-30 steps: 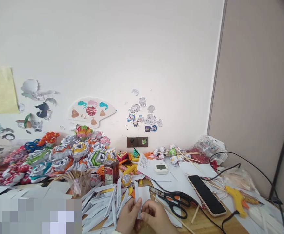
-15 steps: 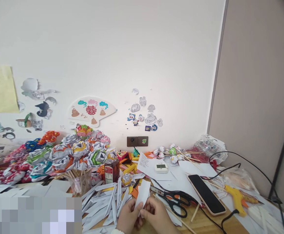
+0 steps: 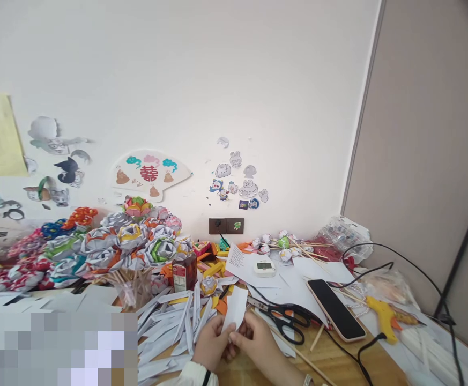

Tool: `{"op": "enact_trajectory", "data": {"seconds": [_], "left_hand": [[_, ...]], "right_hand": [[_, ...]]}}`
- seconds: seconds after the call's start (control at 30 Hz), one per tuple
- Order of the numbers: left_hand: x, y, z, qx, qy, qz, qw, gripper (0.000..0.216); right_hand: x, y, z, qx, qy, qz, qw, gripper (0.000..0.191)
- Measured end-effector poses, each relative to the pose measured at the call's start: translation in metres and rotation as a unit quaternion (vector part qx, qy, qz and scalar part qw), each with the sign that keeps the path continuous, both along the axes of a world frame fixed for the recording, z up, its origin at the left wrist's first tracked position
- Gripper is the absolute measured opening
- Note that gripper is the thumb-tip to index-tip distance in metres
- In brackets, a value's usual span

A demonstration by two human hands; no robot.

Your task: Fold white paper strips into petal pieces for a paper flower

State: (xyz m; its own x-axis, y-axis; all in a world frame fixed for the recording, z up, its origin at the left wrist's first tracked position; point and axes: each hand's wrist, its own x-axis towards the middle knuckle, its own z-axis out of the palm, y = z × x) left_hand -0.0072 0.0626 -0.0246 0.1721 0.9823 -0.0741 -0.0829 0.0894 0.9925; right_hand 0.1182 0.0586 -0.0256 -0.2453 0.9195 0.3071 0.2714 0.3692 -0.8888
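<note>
My left hand and my right hand meet low in the middle, both pinching the bottom of a small white paper strip. The strip stands up tilted to the right, above the wooden table. Fingers of both hands are curled round its lower end. Just left of my hands lies a heap of folded white paper petals. Black scissors lie close to the right of my right hand.
A phone and a yellow glue gun with cables lie on the right. A pile of folded paper flowers, a cup of wooden sticks and a small red carton stand behind. A white timer sits on paper sheets.
The paper strip has been turned from upright to leaning right between my fingers. The view has dropped a little, so more of my hands and wrists shows.
</note>
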Motion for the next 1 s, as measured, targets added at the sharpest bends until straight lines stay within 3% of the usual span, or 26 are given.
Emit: {"op": "enact_trajectory", "data": {"seconds": [0.37, 1.0], "left_hand": [[-0.002, -0.003, 0.006, -0.02, -0.022, -0.022, 0.999, 0.028], [0.001, -0.003, 0.003, 0.001, -0.009, -0.036, 0.999, 0.038]], "right_hand": [[0.002, 0.008, -0.007, 0.0, 0.013, -0.025, 1.0, 0.02], [0.001, 0.008, -0.007, -0.013, 0.001, -0.069, 0.998, 0.013]]}}
